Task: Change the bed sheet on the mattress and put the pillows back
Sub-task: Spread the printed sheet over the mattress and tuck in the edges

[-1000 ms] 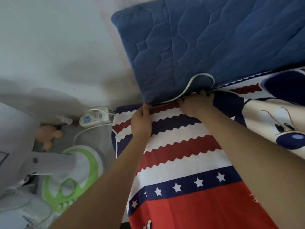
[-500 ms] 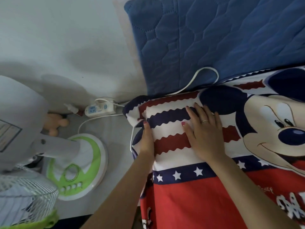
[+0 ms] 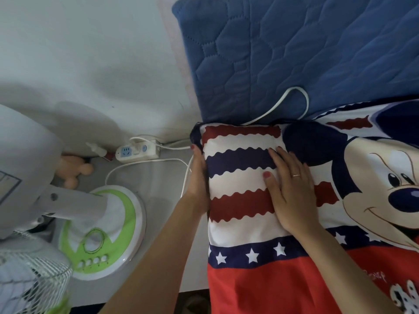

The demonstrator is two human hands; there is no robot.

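Sheet is pressed flat on top by right hand, fingers straight; left hand lies flat vs its side edge. Vs 0.5 s ago, corner is pulled smooth.

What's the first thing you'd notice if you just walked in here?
The bright cartoon mouse bed sheet with red, white and navy stripes, with both hands on its corner: the right hand flat on top, the left hand against its side. Past it lies the blue quilted pad, and a green-and-white fan stands on the floor.
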